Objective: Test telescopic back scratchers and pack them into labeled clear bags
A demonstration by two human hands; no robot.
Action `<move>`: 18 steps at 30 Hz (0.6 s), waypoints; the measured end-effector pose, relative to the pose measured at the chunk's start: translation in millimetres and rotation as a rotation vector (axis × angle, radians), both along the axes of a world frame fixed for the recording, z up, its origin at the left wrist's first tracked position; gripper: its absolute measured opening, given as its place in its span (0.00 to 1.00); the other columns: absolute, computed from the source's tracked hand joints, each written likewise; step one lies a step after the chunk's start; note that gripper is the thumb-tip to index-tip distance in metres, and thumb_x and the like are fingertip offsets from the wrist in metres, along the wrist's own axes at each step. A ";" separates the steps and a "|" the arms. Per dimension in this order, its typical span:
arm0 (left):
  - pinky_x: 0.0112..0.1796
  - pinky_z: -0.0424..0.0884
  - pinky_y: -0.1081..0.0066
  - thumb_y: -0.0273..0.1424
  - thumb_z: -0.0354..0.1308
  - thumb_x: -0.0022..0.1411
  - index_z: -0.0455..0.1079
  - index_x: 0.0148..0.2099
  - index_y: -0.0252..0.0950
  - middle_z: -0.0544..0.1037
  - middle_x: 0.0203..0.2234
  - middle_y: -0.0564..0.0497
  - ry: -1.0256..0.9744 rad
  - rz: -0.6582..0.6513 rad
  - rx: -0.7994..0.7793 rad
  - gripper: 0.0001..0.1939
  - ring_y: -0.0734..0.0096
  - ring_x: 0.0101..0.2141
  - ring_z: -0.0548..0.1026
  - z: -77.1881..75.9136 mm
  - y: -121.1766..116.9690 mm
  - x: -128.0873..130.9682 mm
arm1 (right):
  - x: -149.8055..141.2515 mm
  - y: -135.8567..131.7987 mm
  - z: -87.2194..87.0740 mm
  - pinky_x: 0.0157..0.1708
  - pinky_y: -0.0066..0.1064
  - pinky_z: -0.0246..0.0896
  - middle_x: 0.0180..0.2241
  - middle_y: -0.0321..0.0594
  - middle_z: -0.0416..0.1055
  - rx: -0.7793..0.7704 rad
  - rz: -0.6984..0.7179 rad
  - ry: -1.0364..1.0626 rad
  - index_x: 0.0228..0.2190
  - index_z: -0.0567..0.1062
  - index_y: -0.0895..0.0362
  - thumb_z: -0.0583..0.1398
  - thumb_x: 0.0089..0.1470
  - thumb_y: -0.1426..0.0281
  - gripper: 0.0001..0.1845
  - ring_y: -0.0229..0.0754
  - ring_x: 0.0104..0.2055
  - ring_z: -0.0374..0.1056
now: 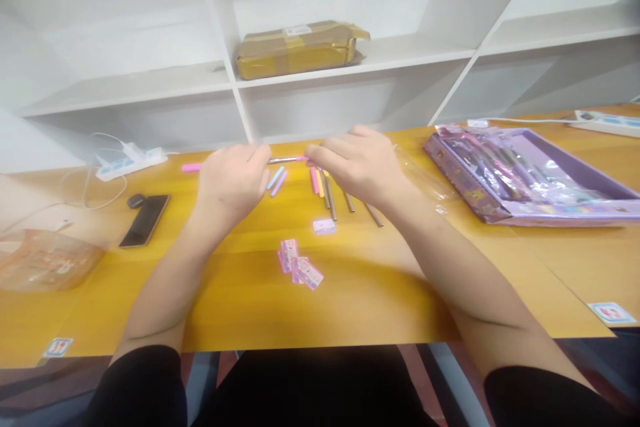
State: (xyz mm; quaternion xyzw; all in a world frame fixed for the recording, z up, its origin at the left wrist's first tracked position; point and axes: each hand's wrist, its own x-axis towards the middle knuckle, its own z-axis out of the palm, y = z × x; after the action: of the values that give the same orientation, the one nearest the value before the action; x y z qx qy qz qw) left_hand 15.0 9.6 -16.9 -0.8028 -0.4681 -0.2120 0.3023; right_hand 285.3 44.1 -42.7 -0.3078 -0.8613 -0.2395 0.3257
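Head view: a slim pen-like rod (283,160) spans the gap between the two hands above the far part of the counter (240,307), its long axis running left to right, almost level. The left hand (234,177) is closed round it, with a pink length sticking out on its outer side and a silvery stretch on its inner side; the right hand (356,161) has its fingertips pinched at the short pink bit where the silver ends. Both hands are thus at the rod, neither nearer than the other; whether it is one piece or two meeting parts, I cannot tell. Just below the gap, beside the left hand, lie a blue stick (275,177) and a purple stick (279,184); below the right hand are pink and yellow sticks and several metallic tubes (349,203). Nearer the person, small printed cards (300,263) overlap in a loose pile, with a single card (325,226) apart from them. To the right, a shallow purple box (457,173) holds plastic-wrapped pens (500,163) towards its left side. At far left sits a translucent orange bag (55,260), its contents unclear.
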 end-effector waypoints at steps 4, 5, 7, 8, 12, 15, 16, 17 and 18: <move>0.35 0.58 0.58 0.27 0.54 0.67 0.70 0.34 0.42 0.74 0.27 0.48 -0.069 0.140 -0.029 0.08 0.57 0.33 0.69 21.1 23.4 -51.2 | 61.9 32.9 11.2 0.44 0.39 0.53 0.40 0.41 0.82 -0.002 -0.187 0.056 0.49 0.82 0.49 0.50 0.82 0.63 0.20 0.41 0.40 0.69; 0.37 0.59 0.59 0.28 0.54 0.67 0.69 0.34 0.42 0.73 0.28 0.48 -0.089 0.192 -0.021 0.08 0.57 0.35 0.68 27.3 30.7 -70.4 | 84.0 43.1 12.4 0.47 0.39 0.54 0.41 0.44 0.82 -0.006 -0.265 0.109 0.48 0.83 0.51 0.50 0.82 0.62 0.22 0.42 0.42 0.69; 0.38 0.59 0.60 0.27 0.53 0.66 0.67 0.33 0.41 0.72 0.28 0.48 -0.104 0.305 0.039 0.07 0.59 0.35 0.64 36.2 45.5 -109.7 | 128.5 62.2 11.8 0.49 0.39 0.56 0.42 0.50 0.83 -0.015 -0.446 0.242 0.45 0.84 0.53 0.50 0.82 0.61 0.23 0.44 0.43 0.69; 0.40 0.60 0.60 0.26 0.52 0.65 0.67 0.33 0.40 0.71 0.27 0.49 -0.113 0.339 0.078 0.07 0.60 0.36 0.62 38.0 52.7 -127.1 | 148.2 70.0 10.1 0.50 0.39 0.56 0.41 0.52 0.83 -0.022 -0.512 0.297 0.43 0.84 0.53 0.52 0.80 0.61 0.22 0.44 0.43 0.70; 0.42 0.61 0.61 0.29 0.58 0.62 0.65 0.31 0.40 0.68 0.26 0.51 -0.187 0.307 0.098 0.07 0.61 0.37 0.59 29.8 77.1 -165.3 | 193.5 85.0 1.6 0.51 0.41 0.59 0.40 0.53 0.83 -0.066 -0.509 0.396 0.40 0.83 0.50 0.53 0.75 0.63 0.18 0.47 0.43 0.72; 0.42 0.61 0.60 0.31 0.59 0.62 0.64 0.30 0.40 0.67 0.26 0.51 -0.251 0.249 0.100 0.09 0.60 0.36 0.58 20.2 88.4 -171.2 | 200.0 84.0 0.5 0.51 0.42 0.59 0.39 0.53 0.84 0.000 -0.530 0.414 0.39 0.83 0.50 0.54 0.73 0.63 0.18 0.49 0.44 0.73; 0.41 0.61 0.60 0.30 0.60 0.61 0.63 0.29 0.40 0.67 0.25 0.51 -0.261 0.243 0.115 0.10 0.60 0.36 0.57 18.3 90.2 -172.4 | 200.4 82.9 1.3 0.52 0.43 0.59 0.38 0.53 0.84 0.030 -0.560 0.422 0.39 0.84 0.50 0.54 0.73 0.64 0.19 0.49 0.44 0.74; 0.40 0.60 0.61 0.30 0.59 0.61 0.63 0.29 0.40 0.67 0.24 0.51 -0.261 0.239 0.126 0.10 0.60 0.36 0.57 17.3 90.9 -173.7 | 200.6 81.8 2.5 0.52 0.43 0.60 0.38 0.53 0.83 0.047 -0.587 0.427 0.39 0.85 0.51 0.54 0.73 0.65 0.19 0.49 0.44 0.74; 0.40 0.60 0.61 0.30 0.59 0.62 0.63 0.29 0.40 0.67 0.24 0.51 -0.252 0.237 0.130 0.10 0.61 0.36 0.58 17.1 90.6 -174.9 | 200.8 80.7 3.7 0.53 0.43 0.60 0.37 0.54 0.83 0.061 -0.607 0.444 0.39 0.85 0.52 0.53 0.73 0.67 0.20 0.50 0.45 0.75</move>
State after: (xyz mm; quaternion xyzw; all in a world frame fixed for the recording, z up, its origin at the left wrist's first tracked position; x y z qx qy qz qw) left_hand -159.8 100.2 0.2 -0.6879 -0.5787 -0.3039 0.3155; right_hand 486.0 124.9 -39.0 -0.5835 -0.6318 -0.2780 0.4279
